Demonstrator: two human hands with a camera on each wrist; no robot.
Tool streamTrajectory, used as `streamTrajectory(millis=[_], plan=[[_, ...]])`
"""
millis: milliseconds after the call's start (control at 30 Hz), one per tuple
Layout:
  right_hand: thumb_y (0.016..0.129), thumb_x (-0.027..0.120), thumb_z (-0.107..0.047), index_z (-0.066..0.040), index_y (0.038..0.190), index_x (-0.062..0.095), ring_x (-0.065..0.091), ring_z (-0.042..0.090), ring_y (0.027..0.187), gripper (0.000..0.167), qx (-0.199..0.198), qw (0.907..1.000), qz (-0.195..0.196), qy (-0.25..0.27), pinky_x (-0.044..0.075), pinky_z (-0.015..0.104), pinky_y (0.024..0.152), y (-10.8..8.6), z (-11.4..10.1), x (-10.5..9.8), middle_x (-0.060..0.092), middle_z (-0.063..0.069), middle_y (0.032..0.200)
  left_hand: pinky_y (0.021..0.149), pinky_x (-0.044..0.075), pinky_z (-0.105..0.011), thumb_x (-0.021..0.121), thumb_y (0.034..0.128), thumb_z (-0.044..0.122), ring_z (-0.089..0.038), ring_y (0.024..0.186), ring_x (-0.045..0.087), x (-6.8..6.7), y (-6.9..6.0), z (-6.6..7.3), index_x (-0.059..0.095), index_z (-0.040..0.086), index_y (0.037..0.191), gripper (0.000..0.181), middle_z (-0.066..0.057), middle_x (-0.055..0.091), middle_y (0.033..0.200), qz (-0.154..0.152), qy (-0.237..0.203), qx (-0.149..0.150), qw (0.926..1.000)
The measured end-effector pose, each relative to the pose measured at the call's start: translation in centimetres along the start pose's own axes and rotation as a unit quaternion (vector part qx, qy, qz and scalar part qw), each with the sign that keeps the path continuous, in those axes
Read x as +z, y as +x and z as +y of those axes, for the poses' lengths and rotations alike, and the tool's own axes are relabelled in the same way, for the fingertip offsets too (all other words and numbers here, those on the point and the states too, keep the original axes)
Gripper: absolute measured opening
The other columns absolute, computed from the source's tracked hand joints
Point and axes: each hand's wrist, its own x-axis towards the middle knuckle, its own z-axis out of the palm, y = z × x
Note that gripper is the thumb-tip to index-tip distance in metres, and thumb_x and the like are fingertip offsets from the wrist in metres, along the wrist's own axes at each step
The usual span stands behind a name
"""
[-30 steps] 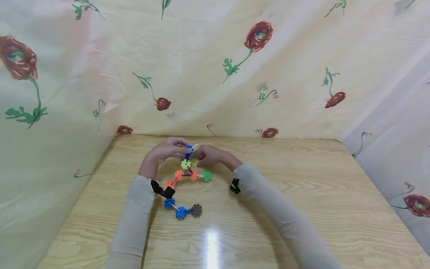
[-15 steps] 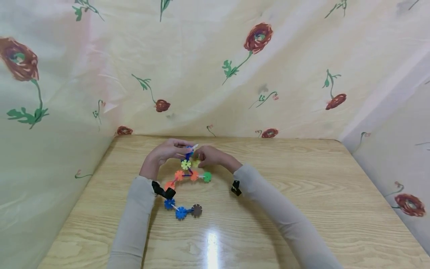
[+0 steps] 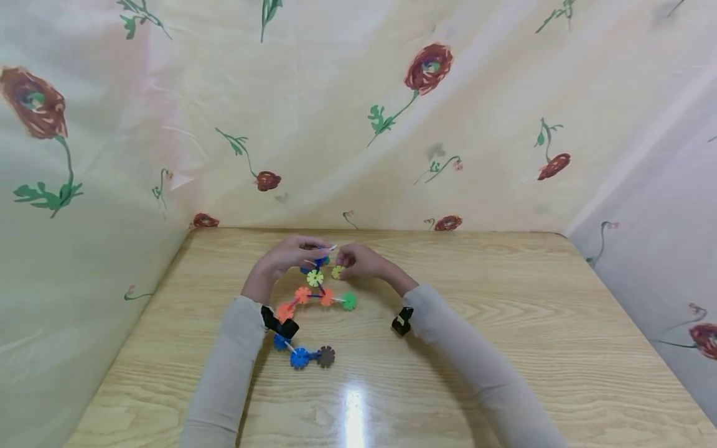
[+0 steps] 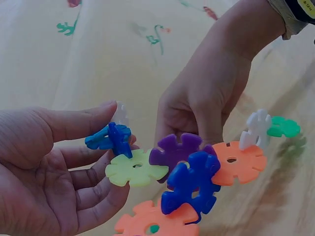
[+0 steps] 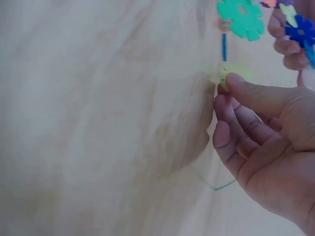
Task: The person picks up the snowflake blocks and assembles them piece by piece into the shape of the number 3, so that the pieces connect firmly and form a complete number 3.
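Observation:
A chain of notched interlocking plastic discs (image 3: pixel 327 298) runs from the left hand down toward the table. My left hand (image 3: pixel 284 256) pinches the chain's upper end at a blue disc (image 4: pixel 106 139); in the left wrist view the thumb lies over it, beside a white disc (image 4: pixel 120 114). Below come a yellow-green disc (image 3: pixel 315 277), orange discs and a green disc (image 3: pixel 349 302). My right hand (image 3: pixel 365 261) pinches a yellow disc (image 3: pixel 337 272) between thumb and fingers, seen edge-on in the right wrist view. Whether it joins a thin blue piece (image 5: pixel 224 46) there, I cannot tell.
Near the left wrist, more joined discs lie on the wooden table (image 3: pixel 504 323): blue discs (image 3: pixel 299 358) and a brown disc (image 3: pixel 326 356). Black wrist cameras (image 3: pixel 401 321) hang at both sleeves. A flowered cloth (image 3: pixel 336 124) hangs behind the table.
Both hands have shifted slightly right and nearer. The yellow disc in the right hand shows more fully and stands a little farther from the chain's yellow-green disc.

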Motion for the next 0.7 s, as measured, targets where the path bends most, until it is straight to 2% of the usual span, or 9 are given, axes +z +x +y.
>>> streamTrajectory(millis=[167, 300, 433, 700], plan=[[0.092, 0.071, -0.001, -0.003, 0.115, 0.069, 0.064, 0.017, 0.081, 0.023, 0.005, 0.9990, 0.031, 0.033, 0.054, 0.026, 0.069, -2.2, -0.3, 0.2, 0.069, 0.013, 0.097, 0.104, 0.054, -0.046, 0.061, 0.1039, 0.023, -0.026, 0.114, 0.063, 1.0, -0.3, 0.0, 0.062, 0.004, 0.139, 0.040, -0.017, 0.062, 0.133, -0.009, 0.012, 0.000, 0.9999], [0.098, 0.066, -0.007, -0.004, 0.119, 0.068, 0.070, 0.034, 0.086, 0.021, 0.007, 0.9954, 0.060, 0.075, 0.060, 0.038, 0.069, -3.7, -0.3, -0.2, 0.073, 0.019, 0.099, 0.103, 0.055, -0.045, 0.060, 0.1045, 0.022, -0.038, 0.118, 0.063, 2.1, -0.5, -0.1, 0.062, 0.004, 0.139, 0.039, -0.022, 0.064, 0.129, -0.011, 0.018, 0.008, 0.9998], [0.099, 0.066, -0.010, -0.002, 0.119, 0.067, 0.068, 0.046, 0.091, 0.021, 0.009, 0.9887, 0.097, 0.114, 0.059, 0.048, 0.073, -4.9, -0.3, -0.7, 0.072, 0.024, 0.098, 0.100, 0.057, -0.043, 0.059, 0.1049, 0.021, -0.045, 0.121, 0.060, 3.2, -0.6, -0.3, 0.062, 0.003, 0.139, 0.038, -0.030, 0.062, 0.128, -0.011, 0.017, 0.018, 0.9996], [0.098, 0.068, -0.012, 0.000, 0.118, 0.064, 0.067, 0.050, 0.094, 0.024, 0.024, 0.9755, 0.144, 0.164, 0.055, 0.063, 0.085, -6.4, -0.3, -1.1, 0.069, 0.034, 0.106, 0.098, 0.057, -0.044, 0.058, 0.1054, 0.022, -0.045, 0.120, 0.060, 4.9, -1.1, -0.6, 0.063, 0.005, 0.139, 0.038, -0.025, 0.061, 0.131, 0.003, 0.032, 0.029, 0.9991]])
